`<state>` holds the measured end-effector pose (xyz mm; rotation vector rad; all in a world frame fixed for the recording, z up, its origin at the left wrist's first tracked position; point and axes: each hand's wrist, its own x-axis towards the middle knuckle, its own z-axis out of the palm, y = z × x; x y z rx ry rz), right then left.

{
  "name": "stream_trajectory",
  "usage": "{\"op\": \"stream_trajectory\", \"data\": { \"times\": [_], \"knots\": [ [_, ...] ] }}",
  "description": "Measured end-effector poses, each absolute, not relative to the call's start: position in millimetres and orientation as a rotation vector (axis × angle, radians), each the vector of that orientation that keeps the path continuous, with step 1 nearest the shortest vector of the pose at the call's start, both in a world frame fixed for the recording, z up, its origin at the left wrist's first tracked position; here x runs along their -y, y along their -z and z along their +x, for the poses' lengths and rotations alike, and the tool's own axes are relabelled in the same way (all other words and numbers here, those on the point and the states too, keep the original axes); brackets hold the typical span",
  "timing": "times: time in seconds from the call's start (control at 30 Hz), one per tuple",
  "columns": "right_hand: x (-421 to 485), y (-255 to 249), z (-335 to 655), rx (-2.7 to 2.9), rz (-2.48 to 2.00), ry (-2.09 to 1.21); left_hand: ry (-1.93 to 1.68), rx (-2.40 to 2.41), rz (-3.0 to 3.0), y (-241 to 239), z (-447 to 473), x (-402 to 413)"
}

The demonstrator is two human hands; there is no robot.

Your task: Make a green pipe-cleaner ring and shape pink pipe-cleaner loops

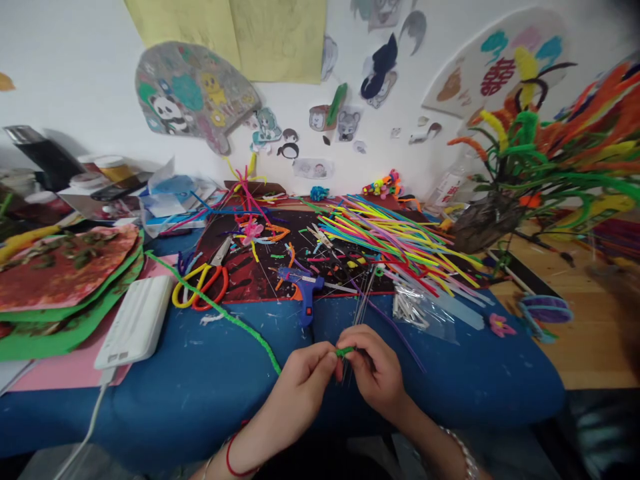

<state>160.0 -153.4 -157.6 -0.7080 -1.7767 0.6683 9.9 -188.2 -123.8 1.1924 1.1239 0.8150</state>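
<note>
Between the fingertips of both hands is a short piece of green pipe cleaner, bent or twisted. My left hand pinches its left end, and my right hand grips the right end. Thin wires lie just beyond and partly behind my right hand. A long green pipe cleaner runs across the blue cover up to my left wrist, where its end is hidden. Beyond my hands lies a blue glue gun, with yellow-and-orange scissors to its left.
Many colored pipe cleaners are heaped on a dark mat. A clear bag of white sticks lies at right. A white power bank with a cable sits at left. A vase of pipe-cleaner stems stands at far right.
</note>
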Motion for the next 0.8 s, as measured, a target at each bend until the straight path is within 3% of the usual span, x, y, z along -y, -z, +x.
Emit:
{"op": "stream_trajectory", "data": {
  "times": [0.37, 0.53, 0.67, 0.8],
  "knots": [
    [148.6, 146.5, 173.8, 1.818, -0.703, -0.926, -0.908, -1.15, 1.3, 122.5, 7.4, 187.6],
    [151.4, 147.2, 163.3, 1.837, -0.738, -1.207, -1.025, -1.075, 1.386, 109.2, 10.5, 187.1],
    [149.4, 136.8, 137.3, 1.995, -0.614, -1.301, -1.181, -0.989, 1.326, 80.4, 6.6, 177.2],
    [135.6, 105.1, 110.2, 2.045, -0.416, -1.284, -1.354, -0.842, 1.18, 19.6, -7.7, 162.0]
  ]
}}
